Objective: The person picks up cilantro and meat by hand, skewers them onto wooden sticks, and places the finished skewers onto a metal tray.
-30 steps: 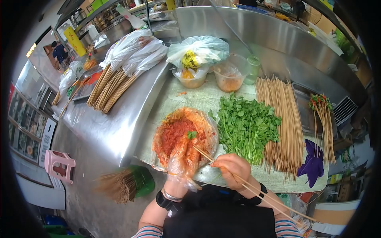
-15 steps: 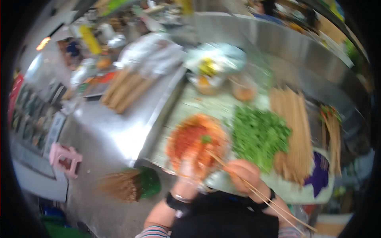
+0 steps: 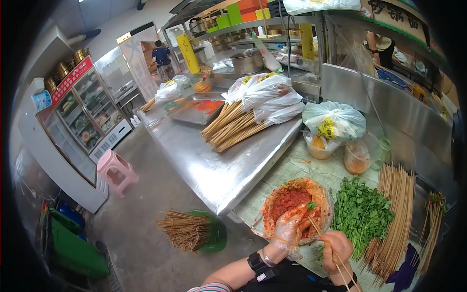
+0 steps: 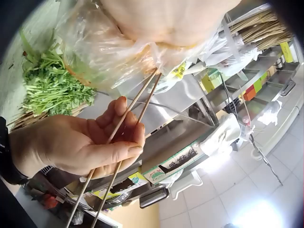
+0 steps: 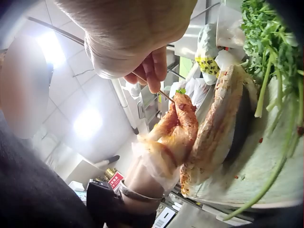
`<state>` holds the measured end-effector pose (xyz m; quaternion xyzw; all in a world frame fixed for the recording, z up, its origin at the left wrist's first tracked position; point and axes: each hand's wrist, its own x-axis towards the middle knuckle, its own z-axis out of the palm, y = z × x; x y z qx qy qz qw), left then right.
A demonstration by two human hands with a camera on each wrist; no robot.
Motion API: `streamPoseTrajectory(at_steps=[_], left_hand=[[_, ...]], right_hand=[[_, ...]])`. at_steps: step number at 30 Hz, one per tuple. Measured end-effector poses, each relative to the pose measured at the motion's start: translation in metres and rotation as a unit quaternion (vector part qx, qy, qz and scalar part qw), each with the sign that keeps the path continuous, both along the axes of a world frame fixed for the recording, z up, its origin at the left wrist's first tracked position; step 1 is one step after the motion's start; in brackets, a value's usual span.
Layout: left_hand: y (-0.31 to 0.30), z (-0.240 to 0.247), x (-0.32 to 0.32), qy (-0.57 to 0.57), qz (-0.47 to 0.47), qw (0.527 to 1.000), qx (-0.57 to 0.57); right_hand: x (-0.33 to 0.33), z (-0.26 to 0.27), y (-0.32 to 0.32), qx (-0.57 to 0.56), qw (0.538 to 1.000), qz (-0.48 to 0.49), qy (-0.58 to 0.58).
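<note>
My left hand (image 3: pixel 288 229), in a thin clear plastic glove smeared red, is at the near side of a bag-lined bowl (image 3: pixel 327 195) of red marinated meat (image 3: pixel 288 203). Its curled fingers hold a red-coated piece of meat, mostly hidden by the fingers, with a green coriander leaf (image 5: pixel 180 90) poking out at the fingertips. Bare, my right hand (image 3: pixel 336 247) pinches two thin bamboo skewers (image 4: pixel 138 97) between thumb and fingers. Their front ends reach the gloved fingers, while the back ends stick out past the wrist.
Fresh coriander (image 3: pixel 362 209) lies right of the bowl, beside a long row of skewers (image 3: pixel 396 209). Behind stand tubs under a tied bag (image 3: pixel 335 119). Bagged skewers (image 3: pixel 238 127) lie on the steel counter (image 3: pixel 214 170). On the floor are a pink stool (image 3: pixel 118 170) and skewers in a green container (image 3: pixel 214 231).
The head view has turned left and up, so the bowl and hands appear further right and more of the room shows. Both hands keep their holds at the bowl.
</note>
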<state>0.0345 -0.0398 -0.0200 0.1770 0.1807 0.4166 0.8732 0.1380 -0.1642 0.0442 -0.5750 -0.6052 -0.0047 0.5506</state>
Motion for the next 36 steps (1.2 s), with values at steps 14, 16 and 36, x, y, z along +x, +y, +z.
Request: streamPoseTrajectory(at_steps=[14,16,36], left_hand=[[0.008,-0.01,0.002,0.021,0.001,0.999,0.032],[0.008,-0.01,0.002,0.037,0.003,0.999,0.04],[0.012,-0.013,0.003,0.105,0.014,0.987,0.119]], right_hand=[[-0.005,-0.004,0.013,0.02,0.993,-0.008,-0.113],[-0.006,-0.003,0.014,0.013,0.993,-0.013,-0.117],[0.005,0.018,0.006,-0.1,0.984,0.018,-0.148]])
